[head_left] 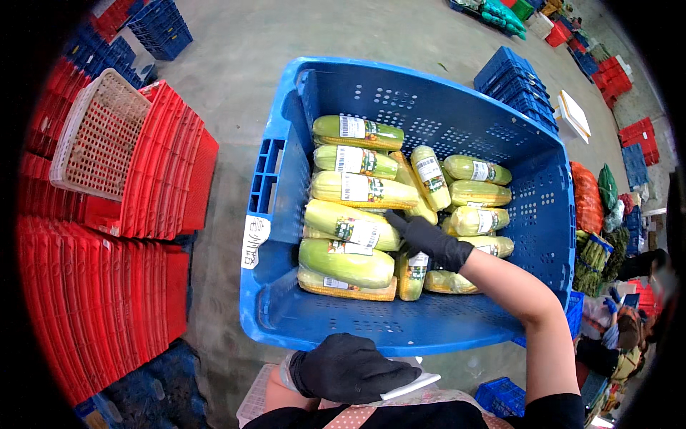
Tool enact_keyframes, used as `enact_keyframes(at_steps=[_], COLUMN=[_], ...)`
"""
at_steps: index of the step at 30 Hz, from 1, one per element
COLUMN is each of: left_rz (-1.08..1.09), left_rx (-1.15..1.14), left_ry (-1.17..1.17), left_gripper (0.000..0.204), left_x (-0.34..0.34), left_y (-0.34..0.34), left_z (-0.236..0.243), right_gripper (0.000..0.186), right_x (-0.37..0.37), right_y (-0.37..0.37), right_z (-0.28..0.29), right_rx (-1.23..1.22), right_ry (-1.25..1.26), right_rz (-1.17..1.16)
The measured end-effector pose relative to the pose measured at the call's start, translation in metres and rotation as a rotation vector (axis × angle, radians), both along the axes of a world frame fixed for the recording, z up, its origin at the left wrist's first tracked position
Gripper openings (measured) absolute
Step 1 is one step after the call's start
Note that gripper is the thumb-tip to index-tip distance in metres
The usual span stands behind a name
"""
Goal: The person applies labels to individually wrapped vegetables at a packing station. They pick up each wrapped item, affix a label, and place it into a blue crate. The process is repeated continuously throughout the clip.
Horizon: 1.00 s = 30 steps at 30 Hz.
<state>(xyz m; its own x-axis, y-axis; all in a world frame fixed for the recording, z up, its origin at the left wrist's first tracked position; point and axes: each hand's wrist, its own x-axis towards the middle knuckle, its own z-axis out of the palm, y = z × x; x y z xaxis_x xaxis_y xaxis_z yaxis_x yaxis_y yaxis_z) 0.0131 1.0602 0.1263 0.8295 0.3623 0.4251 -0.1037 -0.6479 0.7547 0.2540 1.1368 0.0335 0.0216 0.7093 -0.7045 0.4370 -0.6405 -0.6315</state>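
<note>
A blue plastic crate (pixel 529 193) holds several plastic-wrapped ears of corn (pixel 338 227) with labels, most lying crosswise in rows, some lengthwise in the middle. My right hand (pixel 436 242), in a black glove, reaches into the middle among the ears, index finger extended and touching them, other fingers bent and partly hidden. Below the crate's near edge, my left hand (pixel 343 365), also black-gloved, is closed on a thin white flat object (pixel 414 382), mostly hidden by the hand.
Red crates (pixel 100 307) and a white basket (pixel 100 132) are stacked at left. Blue crates (pixel 511 86) stand beyond the crate on the concrete floor (pixel 236 86). Orange mesh sacks (pixel 586 196) and bundled greens (pixel 593 261) lie at right, near another person's blue-gloved hand (pixel 611 304).
</note>
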Motion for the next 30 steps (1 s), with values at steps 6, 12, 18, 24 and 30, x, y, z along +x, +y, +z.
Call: enact_keyframes(at_steps=[6,12,18,24,30], left_rz=[0.073,0.081,0.052,0.041,0.033], left_rx=[0.115,0.153,0.087,0.100,0.049], left_ry=[-0.027,0.004,-0.026,-0.056,-0.137], left_gripper=[0.043,0.043,0.042,0.038,0.037], left_x=[0.000,-0.002,-0.003,-0.003,0.000], left_y=[-0.003,-0.002,-0.002,-0.003,-0.003], left_z=[0.000,0.001,-0.005,-0.007,-0.009], right_gripper=[0.051,0.052,0.047,0.049,0.045], right_x=[0.050,-0.004,-0.024,0.000,-0.002], right_y=[0.009,0.017,0.037,0.054,0.075], right_z=[-0.091,-0.007,0.073,0.144,0.146], right_rx=[0.481,0.377,0.961,1.340,1.082], right_ry=[0.429,0.355,0.098,-0.233,-0.293], right_rz=[-0.233,-0.598,-0.226,0.182,0.728])
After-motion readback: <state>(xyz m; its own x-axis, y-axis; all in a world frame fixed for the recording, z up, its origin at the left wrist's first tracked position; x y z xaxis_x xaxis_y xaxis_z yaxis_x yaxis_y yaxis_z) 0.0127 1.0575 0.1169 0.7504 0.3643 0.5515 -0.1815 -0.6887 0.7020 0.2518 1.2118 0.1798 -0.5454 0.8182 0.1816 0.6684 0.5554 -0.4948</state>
